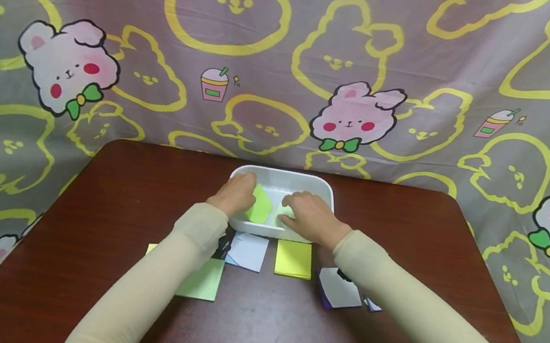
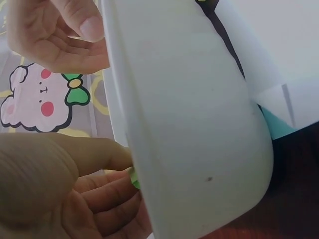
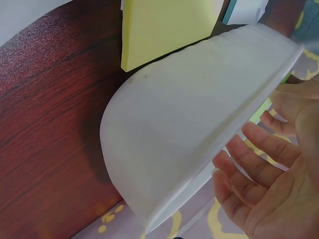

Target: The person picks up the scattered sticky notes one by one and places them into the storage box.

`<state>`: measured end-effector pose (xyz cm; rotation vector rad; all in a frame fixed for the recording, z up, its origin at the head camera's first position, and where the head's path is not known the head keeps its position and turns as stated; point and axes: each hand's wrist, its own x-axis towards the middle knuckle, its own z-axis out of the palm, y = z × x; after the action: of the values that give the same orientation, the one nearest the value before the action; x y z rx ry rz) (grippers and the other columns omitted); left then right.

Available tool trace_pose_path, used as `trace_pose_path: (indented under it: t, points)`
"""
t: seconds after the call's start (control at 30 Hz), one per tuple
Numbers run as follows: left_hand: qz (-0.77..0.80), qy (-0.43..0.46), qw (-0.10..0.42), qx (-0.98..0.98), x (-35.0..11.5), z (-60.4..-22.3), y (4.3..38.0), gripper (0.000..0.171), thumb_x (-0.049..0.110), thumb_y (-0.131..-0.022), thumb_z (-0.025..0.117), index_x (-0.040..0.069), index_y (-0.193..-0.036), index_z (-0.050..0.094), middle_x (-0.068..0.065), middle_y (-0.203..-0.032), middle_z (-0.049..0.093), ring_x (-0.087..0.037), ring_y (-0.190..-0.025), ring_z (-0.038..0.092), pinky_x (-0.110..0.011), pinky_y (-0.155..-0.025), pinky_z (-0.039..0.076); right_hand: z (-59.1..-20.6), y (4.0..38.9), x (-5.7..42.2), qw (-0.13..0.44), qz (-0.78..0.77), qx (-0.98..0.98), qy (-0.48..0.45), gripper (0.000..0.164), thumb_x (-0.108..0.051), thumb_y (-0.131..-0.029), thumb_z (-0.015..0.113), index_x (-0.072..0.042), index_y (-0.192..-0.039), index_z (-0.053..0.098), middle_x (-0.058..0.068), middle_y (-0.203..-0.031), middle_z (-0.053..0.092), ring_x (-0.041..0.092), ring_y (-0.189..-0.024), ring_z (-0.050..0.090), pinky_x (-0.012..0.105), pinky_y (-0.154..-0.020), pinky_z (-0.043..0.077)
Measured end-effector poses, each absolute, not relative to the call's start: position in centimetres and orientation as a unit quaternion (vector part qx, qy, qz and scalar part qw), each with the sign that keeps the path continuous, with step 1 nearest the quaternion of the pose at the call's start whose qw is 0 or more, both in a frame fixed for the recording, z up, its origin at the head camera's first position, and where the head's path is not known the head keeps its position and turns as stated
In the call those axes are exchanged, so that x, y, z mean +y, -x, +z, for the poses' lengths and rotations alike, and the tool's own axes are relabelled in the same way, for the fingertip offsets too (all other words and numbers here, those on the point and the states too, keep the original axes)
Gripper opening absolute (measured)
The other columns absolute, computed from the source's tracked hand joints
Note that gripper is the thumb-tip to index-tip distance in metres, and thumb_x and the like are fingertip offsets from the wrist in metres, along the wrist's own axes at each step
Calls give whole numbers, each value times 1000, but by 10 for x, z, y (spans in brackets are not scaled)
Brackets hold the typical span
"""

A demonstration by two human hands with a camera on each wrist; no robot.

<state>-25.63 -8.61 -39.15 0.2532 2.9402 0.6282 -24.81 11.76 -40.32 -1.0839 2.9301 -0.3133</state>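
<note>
My left hand (image 1: 237, 194) reaches over the left side of a white plastic basin (image 1: 326, 188) and pinches a bright green paper sheet (image 1: 261, 205) inside it. In the left wrist view, the thumb and fingers meet over a sliver of green at the basin's rim; the rest of the sheet is hidden behind the wall. My right hand (image 1: 313, 218) hovers at the basin's right side, its fingers loosely bent with nothing between them. A pale green patch (image 1: 283, 216) shows in the basin beside its fingertips.
Before the basin lie a white paper stack (image 1: 248, 252) and a yellow note pad (image 1: 294, 260). A light green pad (image 1: 202, 279) sits partly under the left sleeve, and white and purple sheets (image 1: 340, 288) near the right sleeve. A patterned curtain (image 1: 277, 88) hangs behind the table.
</note>
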Motion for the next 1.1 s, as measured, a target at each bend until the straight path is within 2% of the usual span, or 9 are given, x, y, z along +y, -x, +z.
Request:
trace_pose_path:
  t: [0.23, 0.4, 0.57, 0.8, 1.1]
  points:
    - [196, -87, 66, 975, -85, -390, 257, 13, -4, -88, 56, 0, -101, 57, -19, -98, 64, -29, -86, 58, -46, -81, 52, -401, 246, 117, 8, -95, 934, 344, 32, -28, -96, 69, -2, -116, 71, 13, -110, 75, 31, -102, 69, 46, -91, 55]
    - [192, -88, 73, 975, -82, -392, 258, 15, -3, -89, 56, -1, -103, 57, -19, -98, 64, -28, -85, 56, -44, -80, 52, -400, 246, 117, 13, -93, 935, 342, 33, -28, -96, 69, -2, -117, 71, 13, -110, 74, 31, -102, 69, 46, -91, 55]
    - [191, -78, 89, 974, -78, -393, 258, 13, 6, -93, 58, 0, -105, 58, -16, -98, 63, -27, -84, 56, -41, -77, 50, -401, 248, 118, 15, -93, 935, 343, 33, -27, -96, 69, -1, -117, 71, 14, -111, 74, 32, -102, 70, 46, -91, 55]
    - [194, -59, 114, 972, -77, -396, 259, 19, 16, -98, 55, 0, -108, 57, -16, -101, 61, -28, -87, 57, -41, -80, 49, -402, 249, 119, 16, -95, 936, 339, 34, -28, -95, 70, -2, -117, 71, 14, -113, 74, 32, -104, 70, 47, -93, 55]
    - [176, -63, 116, 975, -74, -398, 260, 23, 25, -100, 55, 2, -102, 60, -17, -100, 64, -28, -85, 57, -43, -81, 50, -402, 250, 119, 19, -108, 934, 340, 34, -26, -95, 70, 0, -118, 70, 15, -112, 74, 33, -103, 70, 48, -93, 54]
